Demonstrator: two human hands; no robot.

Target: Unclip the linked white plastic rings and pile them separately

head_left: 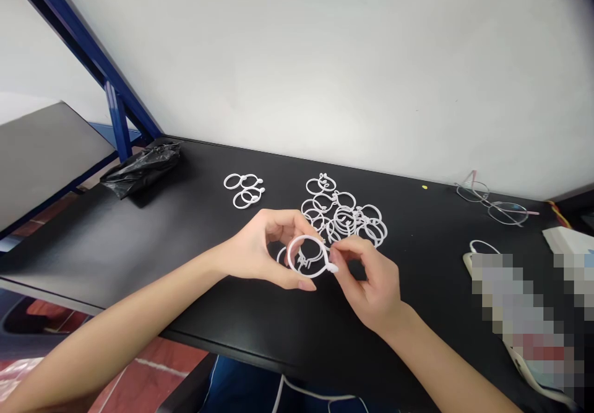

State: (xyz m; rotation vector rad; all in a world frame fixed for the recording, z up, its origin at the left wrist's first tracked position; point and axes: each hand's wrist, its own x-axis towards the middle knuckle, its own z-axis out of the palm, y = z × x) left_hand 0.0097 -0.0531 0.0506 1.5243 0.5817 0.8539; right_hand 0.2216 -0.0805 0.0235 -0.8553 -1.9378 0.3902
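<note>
Both of my hands hold one white plastic ring (pixel 308 256) just above the black table (pixel 195 289). My left hand (pixel 269 249) curls round its left side, thumb and fingers closed on it. My right hand (pixel 369 283) pinches the ring's clasp end on the right. Directly behind the hands lies a heap of several white rings (pixel 346 215). A smaller group of white rings (pixel 244 189) lies farther left on the table.
A crumpled black plastic bag (pixel 142 168) sits at the table's far left corner. Wire-framed glasses (pixel 494 202) lie at the back right by the white wall. A blurred-out patch (pixel 529 301) covers things at the right edge. A blue metal frame (pixel 114 100) stands left.
</note>
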